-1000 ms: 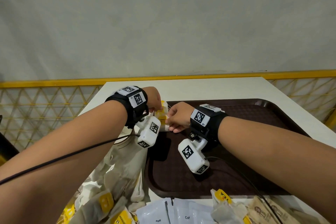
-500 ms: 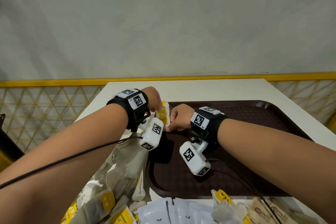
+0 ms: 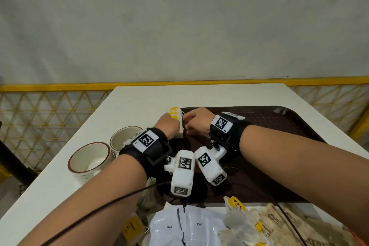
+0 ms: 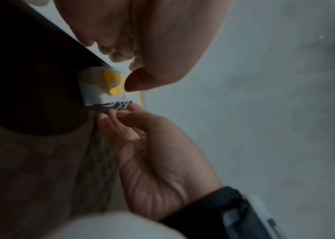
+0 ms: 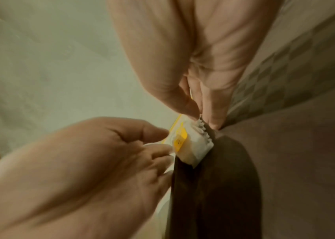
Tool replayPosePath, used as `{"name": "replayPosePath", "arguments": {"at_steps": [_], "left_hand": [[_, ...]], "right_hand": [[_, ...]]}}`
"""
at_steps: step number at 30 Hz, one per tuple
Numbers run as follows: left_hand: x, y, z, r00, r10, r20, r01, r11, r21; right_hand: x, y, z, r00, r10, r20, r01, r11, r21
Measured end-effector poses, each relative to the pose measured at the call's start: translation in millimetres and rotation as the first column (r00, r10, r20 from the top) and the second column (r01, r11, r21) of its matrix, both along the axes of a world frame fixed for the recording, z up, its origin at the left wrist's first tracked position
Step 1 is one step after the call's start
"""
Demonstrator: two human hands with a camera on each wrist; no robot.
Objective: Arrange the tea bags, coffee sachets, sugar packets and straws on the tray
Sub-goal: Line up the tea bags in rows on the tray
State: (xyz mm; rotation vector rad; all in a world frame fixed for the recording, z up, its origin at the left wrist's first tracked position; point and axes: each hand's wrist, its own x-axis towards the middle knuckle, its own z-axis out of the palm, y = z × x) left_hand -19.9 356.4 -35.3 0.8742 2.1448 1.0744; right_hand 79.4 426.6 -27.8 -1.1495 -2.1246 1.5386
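Note:
A stack of white tea bags (image 3: 177, 115) with yellow tags stands on edge at the far-left corner of the brown tray (image 3: 279, 124). My left hand (image 3: 172, 126) holds the stack from the left, thumb by a yellow tag and fingers curled against its side. My right hand (image 3: 187, 123) pinches the stack's upper edge between thumb and fingers. In the left wrist view the tea bags (image 4: 94, 87) lean against the dark tray rim (image 4: 39, 72), with my right hand (image 4: 119, 113) just below. The right wrist view shows the tea bags (image 5: 195, 145) between both hands.
Two cream cups (image 3: 89, 160) (image 3: 124, 138) stand on the white table (image 3: 139, 98) left of the tray. At the near edge lie white coffee sachets (image 3: 189, 225), loose tea bags (image 3: 239, 219) and brown packets (image 3: 289, 223). A yellow railing (image 3: 60, 87) runs behind the table.
Both hands have stayed on the tea bag stack at the tray corner. My left forearm has swung right, and the two cups now show beside it.

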Motion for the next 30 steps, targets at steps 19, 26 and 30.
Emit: {"name": "replayPosePath", "arguments": {"at_steps": [19,26,30], "left_hand": [[-20,10,-8,0.989,0.008,0.150,-0.016,0.998,0.053],[-30,20,-11,0.981,-0.030,0.192,0.010,0.994,0.107],[-35,24,-10,0.972,-0.013,0.235,-0.017,0.992,0.126]], "right_hand": [[-17,8,-11,0.993,0.070,0.092,-0.086,0.979,0.183],[-23,22,-13,0.995,0.074,0.059,-0.076,0.997,0.023],[-29,29,-11,1.000,0.008,0.006,-0.008,0.999,0.032]]}}
